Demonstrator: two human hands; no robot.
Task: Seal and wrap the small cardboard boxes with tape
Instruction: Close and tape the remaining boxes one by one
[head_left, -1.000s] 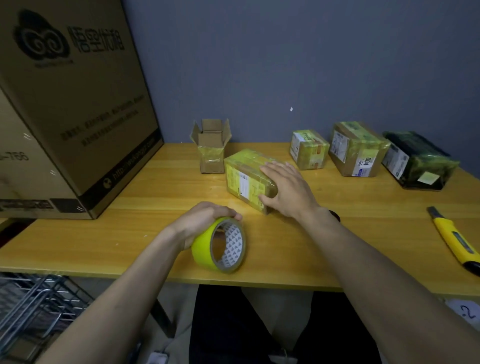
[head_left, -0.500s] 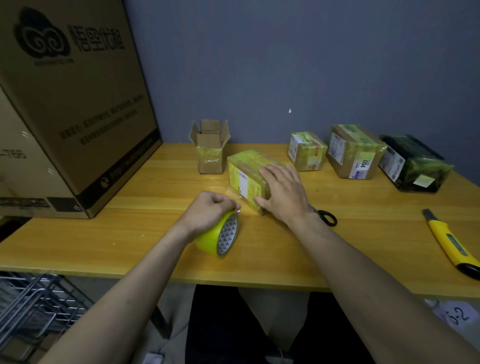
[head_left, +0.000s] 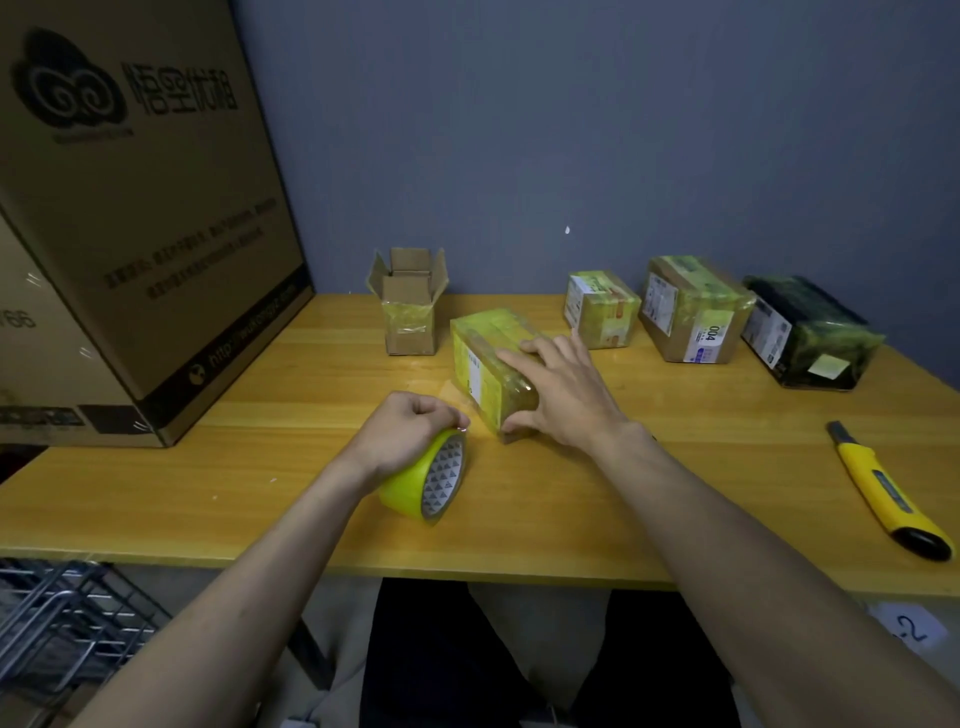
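Wooden surface (head_left: 675, 457): three wrapped boxes (head_left: 693, 309) at back, one open box (head_left: 410, 306) untaped. Left hand (head_left: 410, 431) grip on tape roll (head_left: 431, 480); right hand (head_left: 561, 387) flat on wrapped box (head_left: 488, 364).

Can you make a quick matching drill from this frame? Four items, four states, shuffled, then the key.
Items:
1. tape roll
2. open box
3. utility knife
4. black parcel

States:
A. flaps up, near the wall
B. gripped by the left hand
C. lying untouched near the table's right front edge
D. farthest right in the back row

Pairs: 1-B, 2-A, 3-C, 4-D

The right hand rests flat on the wrapped box, fingers straight.
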